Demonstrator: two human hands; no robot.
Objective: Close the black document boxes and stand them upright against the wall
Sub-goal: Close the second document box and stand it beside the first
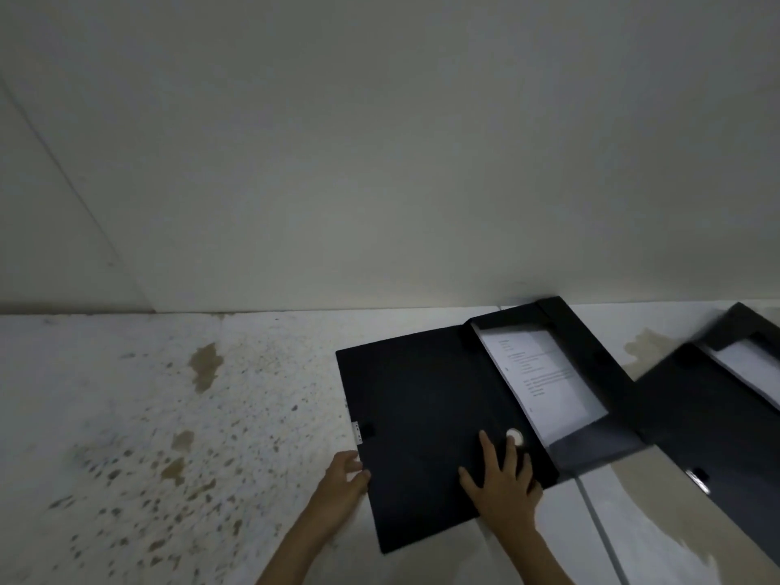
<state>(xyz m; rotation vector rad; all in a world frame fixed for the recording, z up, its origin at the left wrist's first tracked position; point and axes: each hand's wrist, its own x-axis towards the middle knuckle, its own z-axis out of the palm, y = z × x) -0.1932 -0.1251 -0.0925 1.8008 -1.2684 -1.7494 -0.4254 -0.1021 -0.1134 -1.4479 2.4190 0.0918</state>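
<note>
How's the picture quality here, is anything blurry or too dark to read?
Head view: dim, flat light, no glare. The second box at the right edge is motion-smeared. The printed sheet inside the open box shows lines too small to read. Wide-angle lens bends the wall seam at left. Both hands are fairly sharp.

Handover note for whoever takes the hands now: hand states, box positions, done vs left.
Left hand: open, fingertips at the near left edge of the open cover of the first box.
Right hand: flat on that cover beside the white button.
First box lies open on the floor, papers showing.
Second box, to the right, also open and flat.
Done: nothing closed.
Left: close both, stand them against the wall.
</note>
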